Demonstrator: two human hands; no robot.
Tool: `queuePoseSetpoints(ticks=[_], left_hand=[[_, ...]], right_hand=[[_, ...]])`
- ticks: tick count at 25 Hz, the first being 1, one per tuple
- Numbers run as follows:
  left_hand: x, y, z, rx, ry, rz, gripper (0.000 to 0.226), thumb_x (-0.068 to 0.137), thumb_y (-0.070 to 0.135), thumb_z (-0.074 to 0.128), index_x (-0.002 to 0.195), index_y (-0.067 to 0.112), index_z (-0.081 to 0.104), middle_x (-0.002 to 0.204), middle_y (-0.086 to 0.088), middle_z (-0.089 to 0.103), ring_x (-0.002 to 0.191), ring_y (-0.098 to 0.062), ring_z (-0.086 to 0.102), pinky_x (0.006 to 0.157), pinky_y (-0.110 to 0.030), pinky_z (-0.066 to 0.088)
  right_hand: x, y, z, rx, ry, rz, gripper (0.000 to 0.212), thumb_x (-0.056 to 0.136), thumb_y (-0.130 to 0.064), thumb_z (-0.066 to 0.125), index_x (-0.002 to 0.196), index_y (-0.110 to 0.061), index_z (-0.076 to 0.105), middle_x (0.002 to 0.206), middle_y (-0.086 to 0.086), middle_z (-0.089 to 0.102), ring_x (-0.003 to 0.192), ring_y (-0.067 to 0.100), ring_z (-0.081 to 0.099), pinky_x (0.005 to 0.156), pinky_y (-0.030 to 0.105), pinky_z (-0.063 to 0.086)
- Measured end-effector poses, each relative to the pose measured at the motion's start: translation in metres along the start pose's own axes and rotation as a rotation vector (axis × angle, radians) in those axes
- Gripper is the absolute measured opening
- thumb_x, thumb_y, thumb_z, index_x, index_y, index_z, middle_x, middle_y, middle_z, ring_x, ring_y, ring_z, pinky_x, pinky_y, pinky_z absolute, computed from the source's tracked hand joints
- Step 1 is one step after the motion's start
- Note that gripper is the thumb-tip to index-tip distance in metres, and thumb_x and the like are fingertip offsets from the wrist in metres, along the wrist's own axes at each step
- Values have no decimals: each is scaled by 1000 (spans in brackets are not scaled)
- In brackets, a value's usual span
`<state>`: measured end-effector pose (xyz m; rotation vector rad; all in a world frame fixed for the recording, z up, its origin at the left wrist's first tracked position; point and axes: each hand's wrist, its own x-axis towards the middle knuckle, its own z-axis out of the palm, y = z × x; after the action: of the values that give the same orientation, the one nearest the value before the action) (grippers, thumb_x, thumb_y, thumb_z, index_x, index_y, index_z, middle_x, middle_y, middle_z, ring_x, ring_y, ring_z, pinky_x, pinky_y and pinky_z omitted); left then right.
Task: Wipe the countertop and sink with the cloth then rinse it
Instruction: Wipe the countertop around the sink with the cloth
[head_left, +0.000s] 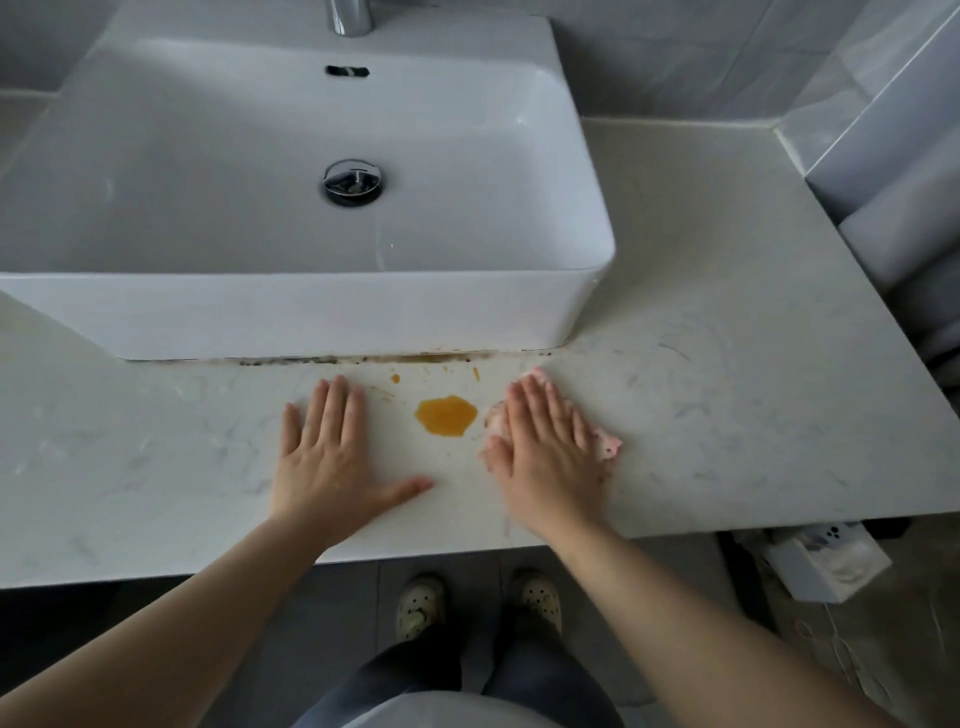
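A white rectangular sink (311, 312) stands on a pale marble countertop (727, 364). An orange puddle (445, 415) lies on the counter in front of the sink, with small orange drops and streaks (396, 378) behind it. My right hand (545, 452) lies flat on a pink cloth (609, 446), just right of the puddle; most of the cloth is hidden under the palm. My left hand (332, 457) rests flat on the bare counter left of the puddle, fingers spread, holding nothing.
A dark grimy line (363, 358) runs along the sink's front base. The chrome tap (350, 15) and drain plug (353, 182) sit at the sink's back and middle. A tiled wall (883, 130) borders the counter's right. A white box (826, 561) lies on the floor.
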<state>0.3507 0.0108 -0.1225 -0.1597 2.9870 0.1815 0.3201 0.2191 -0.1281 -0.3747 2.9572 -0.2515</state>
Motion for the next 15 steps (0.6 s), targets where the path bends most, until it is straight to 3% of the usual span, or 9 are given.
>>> queuePoseSetpoints(ticks=[2, 6, 8, 10, 12, 13, 15], left_hand=[[-1, -7, -1, 14, 7, 43, 129, 51, 94, 8, 148, 9, 5, 158, -7, -1, 144, -20, -8, 116, -43, -6], [4, -29, -4, 71, 29, 157, 112, 66, 90, 11, 142, 12, 35, 150, -9, 33, 138, -26, 26, 112, -41, 14], [6, -37, -4, 78, -3, 190, 102, 73, 86, 13, 138, 13, 41, 145, -12, 41, 134, -26, 30, 108, -39, 15], [5, -39, -2, 89, -17, 193, 98, 75, 84, 14, 139, 14, 40, 145, -11, 40, 136, -27, 26, 110, -42, 9], [4, -40, 2, 106, -10, 188, 98, 75, 84, 14, 141, 15, 38, 147, -11, 37, 138, -33, 26, 111, -44, 4], [5, -40, 3, 112, -5, 189, 99, 75, 85, 13, 141, 15, 37, 148, -11, 35, 138, -35, 25, 111, -45, 4], [6, -40, 4, 125, 5, 202, 101, 74, 85, 11, 143, 15, 33, 151, -11, 30, 140, -35, 20, 111, -45, 3]], right_hand=[[6, 28, -8, -32, -3, 37, 75, 83, -53, 0, 151, -20, 5, 159, -2, -3, 145, 12, -8, 116, 32, -5], [20, 51, -13, 45, 106, 586, 62, 96, -40, 25, 150, -13, 11, 160, 5, 5, 146, 19, -1, 118, 42, 3], [30, 8, -2, 66, 109, 471, 62, 97, -39, 27, 150, -12, 10, 159, 6, 2, 146, 21, 0, 118, 41, 1], [25, -35, 10, 29, 120, 89, 61, 96, -41, 26, 149, -11, 20, 157, 7, 12, 146, 22, 10, 117, 37, 2], [18, -34, 8, -63, 115, -122, 64, 93, -46, 19, 147, -12, 28, 155, 6, 21, 144, 21, 17, 116, 35, 5], [18, -15, 2, -78, 93, -100, 67, 91, -48, 12, 148, -14, 23, 157, 4, 16, 145, 19, 12, 117, 34, 3], [17, 37, -3, -53, 80, 162, 71, 88, -50, 7, 150, -16, 17, 159, 3, 10, 146, 19, 6, 117, 36, 4]])
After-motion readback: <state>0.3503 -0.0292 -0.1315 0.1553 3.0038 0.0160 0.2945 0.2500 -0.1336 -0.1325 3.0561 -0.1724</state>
